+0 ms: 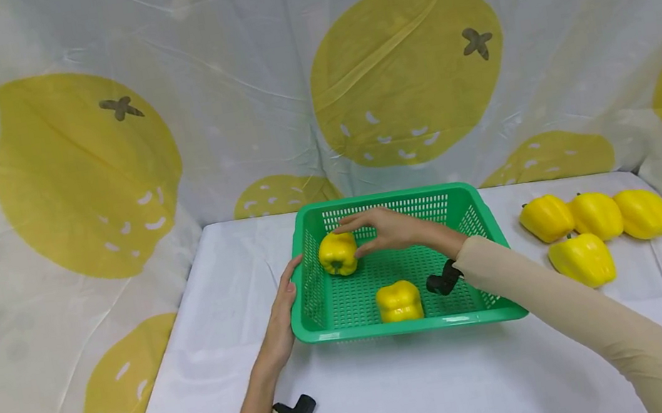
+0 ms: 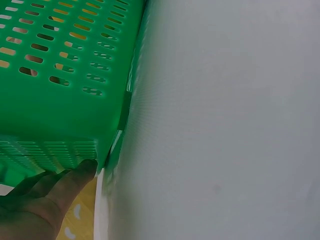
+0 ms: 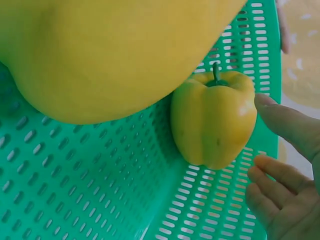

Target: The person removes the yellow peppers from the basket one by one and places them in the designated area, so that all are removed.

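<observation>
A yellow bell pepper [image 1: 338, 254] lies in the left end of a green plastic basket [image 1: 411, 327]. My right hand [image 1: 383, 228] reaches in over this pepper, fingers spread apart from the thumb. In the right wrist view the thumb tip is right at the side of the pepper [image 3: 214, 120], while the other fingers of the hand [image 3: 285, 185] are off it, loosely bent. Another yellow bell pepper [image 1: 399, 302] sits by the basket's near wall. Outside the basket, my left hand [image 1: 277, 319] rests along its left wall with fairly straight fingers; the left wrist view shows the fingers [image 2: 70, 185] against the slotted side.
Several more yellow bell peppers [image 1: 595, 216] are grouped on the white cloth [image 1: 400, 398] to the right of the basket. A lemon-print curtain [image 1: 250, 104] hangs behind the table and along its sides. Each wrist carries a black camera mount [image 1: 296, 410].
</observation>
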Available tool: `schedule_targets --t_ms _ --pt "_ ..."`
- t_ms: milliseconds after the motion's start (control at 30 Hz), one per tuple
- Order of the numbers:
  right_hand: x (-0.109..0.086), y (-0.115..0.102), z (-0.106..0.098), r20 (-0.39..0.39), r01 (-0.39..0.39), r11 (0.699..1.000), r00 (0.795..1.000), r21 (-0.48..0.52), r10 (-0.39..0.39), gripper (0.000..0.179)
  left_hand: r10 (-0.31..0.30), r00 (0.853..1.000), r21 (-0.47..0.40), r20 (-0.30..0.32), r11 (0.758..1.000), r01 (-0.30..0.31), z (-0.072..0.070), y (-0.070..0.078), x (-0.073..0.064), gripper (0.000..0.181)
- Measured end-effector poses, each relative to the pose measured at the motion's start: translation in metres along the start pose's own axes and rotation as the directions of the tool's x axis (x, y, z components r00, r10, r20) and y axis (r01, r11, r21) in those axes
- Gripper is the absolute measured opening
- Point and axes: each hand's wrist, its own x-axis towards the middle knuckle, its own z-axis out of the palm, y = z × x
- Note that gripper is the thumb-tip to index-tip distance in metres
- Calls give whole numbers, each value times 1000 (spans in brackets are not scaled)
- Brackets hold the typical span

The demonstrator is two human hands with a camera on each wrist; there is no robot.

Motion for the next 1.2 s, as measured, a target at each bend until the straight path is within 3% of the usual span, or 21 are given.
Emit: schedule_targets --t_ms 500,1200 --pt "13 5 8 52 12 1000 999 -13 -11 56 -12 1000 3 4 1000 12 0 0 0 50" --pt "15 5 14 -48 7 998 999 -65 -10 52 -14 1000 7 8 1000 14 -1 -2 0 50"
